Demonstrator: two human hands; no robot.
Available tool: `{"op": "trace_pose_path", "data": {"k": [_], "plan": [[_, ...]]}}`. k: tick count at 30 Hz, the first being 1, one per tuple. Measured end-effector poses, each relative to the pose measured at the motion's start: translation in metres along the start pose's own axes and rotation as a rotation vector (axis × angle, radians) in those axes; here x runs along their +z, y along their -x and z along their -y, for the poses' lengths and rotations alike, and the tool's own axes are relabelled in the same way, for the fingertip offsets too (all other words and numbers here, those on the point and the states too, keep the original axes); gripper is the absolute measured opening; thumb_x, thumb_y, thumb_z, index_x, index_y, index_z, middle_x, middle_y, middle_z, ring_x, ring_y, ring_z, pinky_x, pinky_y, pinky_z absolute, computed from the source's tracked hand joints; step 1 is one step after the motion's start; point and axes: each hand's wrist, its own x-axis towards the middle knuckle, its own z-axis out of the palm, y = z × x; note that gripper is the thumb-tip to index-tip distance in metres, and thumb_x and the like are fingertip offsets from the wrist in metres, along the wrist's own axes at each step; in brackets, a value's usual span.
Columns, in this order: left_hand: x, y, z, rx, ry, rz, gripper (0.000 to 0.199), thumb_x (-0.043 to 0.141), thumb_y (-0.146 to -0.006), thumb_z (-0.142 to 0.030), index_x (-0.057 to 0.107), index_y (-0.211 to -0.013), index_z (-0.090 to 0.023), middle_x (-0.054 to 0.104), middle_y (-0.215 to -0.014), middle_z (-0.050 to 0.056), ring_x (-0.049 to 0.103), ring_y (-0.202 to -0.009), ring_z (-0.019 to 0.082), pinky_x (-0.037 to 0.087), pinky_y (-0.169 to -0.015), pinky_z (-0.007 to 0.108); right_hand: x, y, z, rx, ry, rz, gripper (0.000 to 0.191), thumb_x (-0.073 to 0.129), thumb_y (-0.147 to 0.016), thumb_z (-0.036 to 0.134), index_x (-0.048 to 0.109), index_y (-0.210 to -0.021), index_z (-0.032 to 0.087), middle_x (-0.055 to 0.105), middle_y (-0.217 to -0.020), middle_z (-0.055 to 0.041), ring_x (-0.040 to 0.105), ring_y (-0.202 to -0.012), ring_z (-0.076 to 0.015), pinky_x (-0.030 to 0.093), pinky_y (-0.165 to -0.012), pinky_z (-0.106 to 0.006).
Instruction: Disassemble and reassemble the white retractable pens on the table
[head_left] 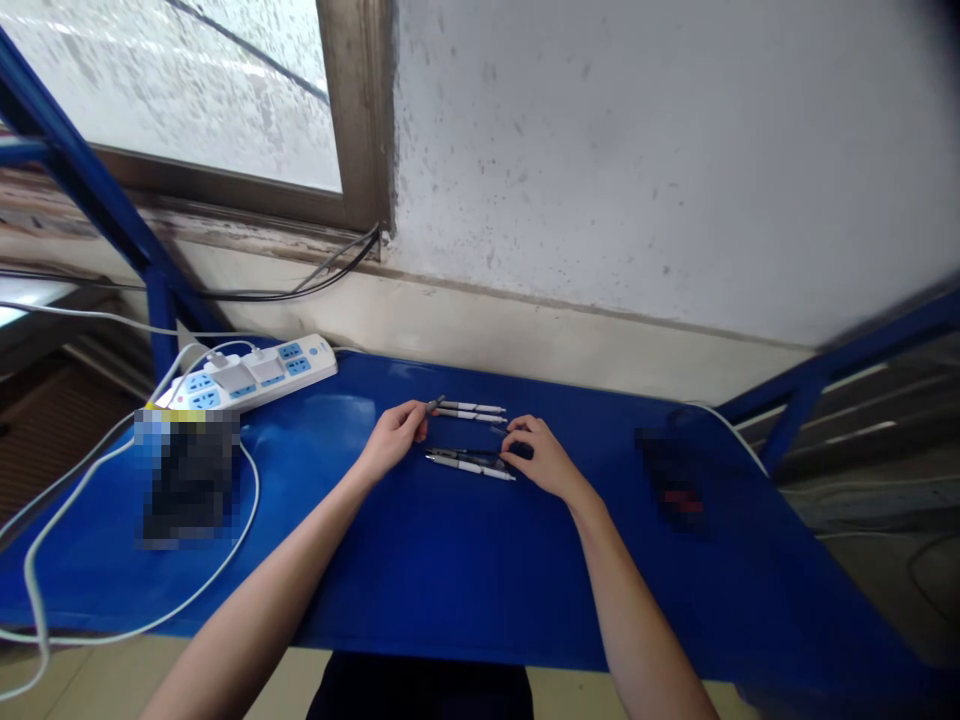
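Observation:
My left hand (399, 436) pinches a short grey pen-like piece (434, 405) between thumb and fingers, at the left ends of two white-and-grey pens (480, 413). These pens lie side by side on the blue table. Nearer to me rest a black pen (465, 453) and another white-and-grey pen (472, 466), roughly parallel. My right hand (544, 458) is curled at their right ends, its thumb close to the black pen. A thin dark tip (498, 430) pokes out at its fingertips; the fingers hide the rest of it.
On the left stands a white power strip (300, 365) with plugs in it. A white cable (251, 510) loops over the blue table (450, 570). A blurred dark object (191, 480) lies left, another (671, 480) right. Blue metal bars (795, 400) and a wall bound the table.

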Motion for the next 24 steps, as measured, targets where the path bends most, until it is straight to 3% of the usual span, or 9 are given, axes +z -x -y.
{"op": "trace_pose_path", "data": {"k": [8,13,16,24], "plan": [[0.000,-0.003,0.008,0.021,0.016,0.011,0.039,0.045,-0.090,-0.049,0.064,-0.089,-0.015,0.057,-0.066,0.000,0.050,-0.059,0.012,0.040,-0.058,0.024,-0.005,-0.002,-0.001,0.008,-0.111,-0.104,0.011,0.062,-0.084,0.032,0.068,-0.079,0.024,0.059,-0.109,-0.0060,0.053,-0.102,-0.0230,0.041,-0.089,-0.039],[0.002,-0.002,0.012,0.015,0.022,0.032,0.039,0.054,-0.086,-0.049,0.063,-0.103,-0.015,0.069,-0.084,0.006,0.061,-0.070,0.015,0.047,-0.063,0.025,-0.006,-0.003,0.002,0.045,-0.186,-0.220,0.016,0.059,-0.086,0.036,0.067,-0.082,0.023,0.063,-0.083,-0.0033,0.052,-0.071,-0.0181,0.041,-0.068,-0.031],[0.002,-0.001,0.010,0.010,0.018,0.029,0.040,0.060,-0.082,-0.047,0.063,-0.105,-0.014,0.071,-0.089,0.008,0.065,-0.076,0.018,0.049,-0.066,0.027,-0.005,-0.003,0.007,0.080,-0.228,-0.215,0.017,0.059,-0.086,0.037,0.067,-0.080,0.022,0.060,-0.075,-0.0017,0.048,-0.063,-0.0160,0.039,-0.064,-0.030],[0.002,0.002,0.005,0.062,-0.001,0.046,0.037,0.065,-0.079,-0.043,0.066,-0.102,-0.015,0.072,-0.100,0.010,0.067,-0.092,0.022,0.052,-0.078,0.030,-0.004,-0.003,0.016,0.073,-0.279,-0.171,0.018,0.057,-0.086,0.035,0.067,-0.078,0.021,0.063,-0.076,-0.0024,0.049,-0.061,-0.0147,0.039,-0.060,-0.028]]}}
